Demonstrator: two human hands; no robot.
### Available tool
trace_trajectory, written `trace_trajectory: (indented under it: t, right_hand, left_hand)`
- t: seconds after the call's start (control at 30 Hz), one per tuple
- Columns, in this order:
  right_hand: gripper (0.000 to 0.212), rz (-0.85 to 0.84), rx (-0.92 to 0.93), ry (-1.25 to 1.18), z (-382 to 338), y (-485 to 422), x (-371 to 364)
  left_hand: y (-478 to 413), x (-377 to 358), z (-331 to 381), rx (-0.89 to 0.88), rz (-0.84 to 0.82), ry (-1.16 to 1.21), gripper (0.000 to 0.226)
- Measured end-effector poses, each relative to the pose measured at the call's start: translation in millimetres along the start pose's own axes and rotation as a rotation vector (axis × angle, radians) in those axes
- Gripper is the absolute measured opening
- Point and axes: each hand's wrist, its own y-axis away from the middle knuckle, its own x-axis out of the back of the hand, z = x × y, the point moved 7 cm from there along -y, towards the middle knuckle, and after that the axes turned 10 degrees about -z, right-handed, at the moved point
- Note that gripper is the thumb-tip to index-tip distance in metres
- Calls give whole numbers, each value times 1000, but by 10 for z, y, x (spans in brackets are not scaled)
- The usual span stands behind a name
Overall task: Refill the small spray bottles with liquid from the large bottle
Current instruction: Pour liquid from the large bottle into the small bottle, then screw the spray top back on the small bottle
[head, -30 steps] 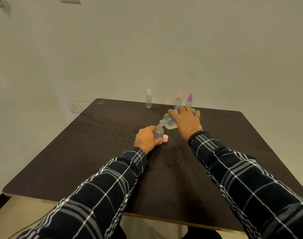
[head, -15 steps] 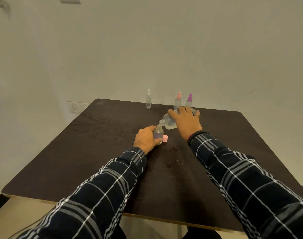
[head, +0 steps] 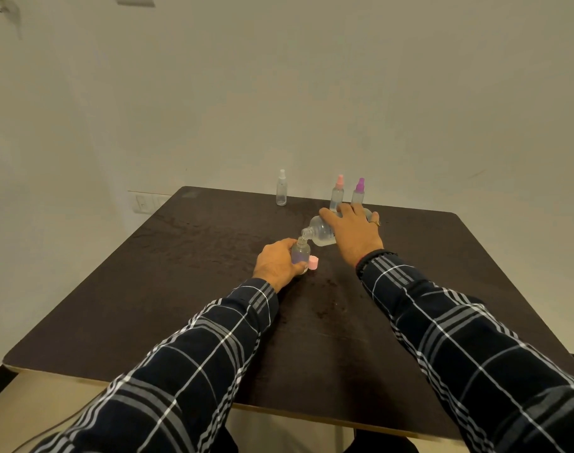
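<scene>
My left hand (head: 276, 263) grips a small clear bottle (head: 300, 252) with no top, standing upright on the dark table (head: 187, 289). My right hand (head: 354, 235) holds the large clear bottle (head: 320, 233) tipped to the left, its open neck right over the small bottle's mouth. A pink cap (head: 313, 263) lies on the table just right of the small bottle. At the back stand three small spray bottles: a white-topped one (head: 281, 192), a pink-topped one (head: 337, 193) and a purple-topped one (head: 358, 191).
The table's far edge meets a plain wall just behind the spray bottles. A wall socket plate (head: 145, 202) sits to the left of the table's far corner. The near table edge runs below my forearms.
</scene>
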Motion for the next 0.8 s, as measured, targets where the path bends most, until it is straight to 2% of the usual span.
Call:
trace_trajectory:
  t: [0.37,0.43,0.53,0.67,0.8]
  right_hand:
    - [58,6,-36,-170,63,46,-86]
    - [64,15,-61,-291,101,40,-123]
    - [74,43,-89,-610,179,28,-209]
    - [69,83,-138,-926,303,105,-262]
    - [71,97,-198,-1109,429,167,-386]
  left_hand:
    - [14,4,-2,-13,15,-6,57]
    - [10,8,-7,-13,15,-7,56]
    - [15,22,-12,-22,22,-7,55]
    - [10,16,-14,-25,29,-7,56]
    - [-2,8,-24,-17,17,-3,60]
